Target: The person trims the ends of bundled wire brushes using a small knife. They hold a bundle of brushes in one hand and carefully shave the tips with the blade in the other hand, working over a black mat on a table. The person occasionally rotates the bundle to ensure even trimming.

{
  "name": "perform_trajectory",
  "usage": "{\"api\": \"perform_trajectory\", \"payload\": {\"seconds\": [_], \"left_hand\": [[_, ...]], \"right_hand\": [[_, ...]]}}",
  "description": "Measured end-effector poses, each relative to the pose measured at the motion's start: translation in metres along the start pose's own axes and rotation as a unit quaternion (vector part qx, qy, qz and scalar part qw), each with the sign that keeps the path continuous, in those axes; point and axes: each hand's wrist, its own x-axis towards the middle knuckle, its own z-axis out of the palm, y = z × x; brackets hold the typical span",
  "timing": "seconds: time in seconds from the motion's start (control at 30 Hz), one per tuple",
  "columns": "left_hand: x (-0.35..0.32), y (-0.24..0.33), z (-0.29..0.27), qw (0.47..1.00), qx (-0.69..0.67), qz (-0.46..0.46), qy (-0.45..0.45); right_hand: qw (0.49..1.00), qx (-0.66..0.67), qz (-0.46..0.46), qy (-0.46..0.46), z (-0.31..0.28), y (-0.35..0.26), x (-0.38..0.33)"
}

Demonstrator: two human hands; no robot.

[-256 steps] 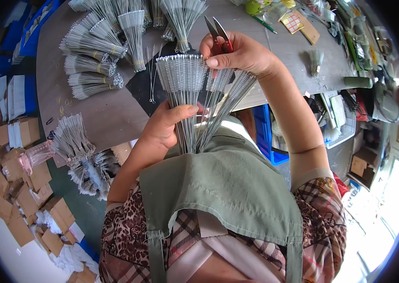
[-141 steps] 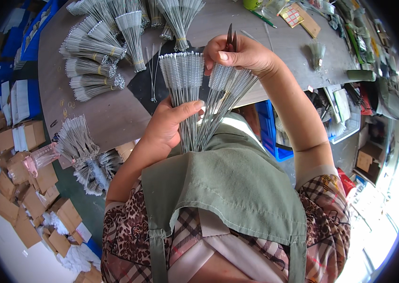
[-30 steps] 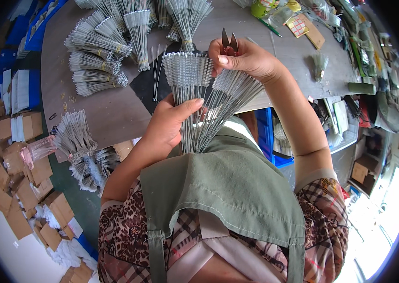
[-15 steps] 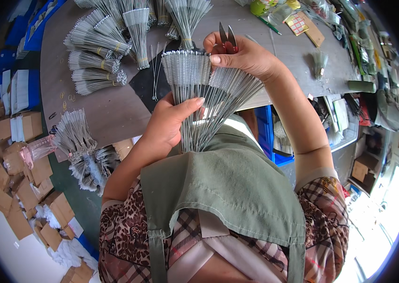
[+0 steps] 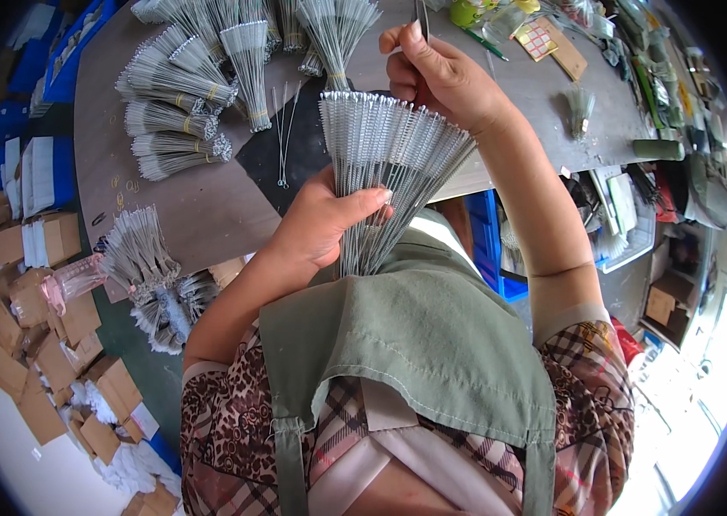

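Observation:
A fanned bundle of thin wire brushes (image 5: 398, 142) stands upright in front of my apron, bristled ends up. My left hand (image 5: 320, 215) is closed around its wire stems, thumb across the front. Just above the bundle's top right, my right hand (image 5: 445, 77) is closed on small snips. The dark blades of the snips (image 5: 421, 12) point up past my thumb, seen nearly edge-on; their handles are hidden in the palm. Beyond the bundle, a few loose wire brushes (image 5: 283, 142) lie on a black mat (image 5: 260, 168).
Banded brush bundles (image 5: 174, 129) crowd the table's (image 5: 191, 202) far left. Another brush cluster (image 5: 135, 249) hangs over its left edge. A small bundle (image 5: 581, 112), a green pen (image 5: 485, 45) and a green cylinder (image 5: 660, 150) lie right. Cardboard boxes (image 5: 54, 361) are piled at left.
My right hand has lifted off the brush tops and turned, swinging the snips' blades up and edge-on. The bundle has shifted slightly right, and its brushes sit closer together.

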Motion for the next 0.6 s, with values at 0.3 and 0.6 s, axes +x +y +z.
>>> {"api": "perform_trajectory", "payload": {"seconds": [0.3,0.6], "left_hand": [[-0.002,0.005,-0.008,1.000,-0.026,0.009,0.012],[0.000,0.012,-0.010,1.000,-0.017,0.001,0.023]], "right_hand": [[0.987,-0.058,-0.107,0.101,0.041,-0.044,-0.058],[0.931,0.301,0.206,-0.022,0.066,0.005,-0.109]]}}
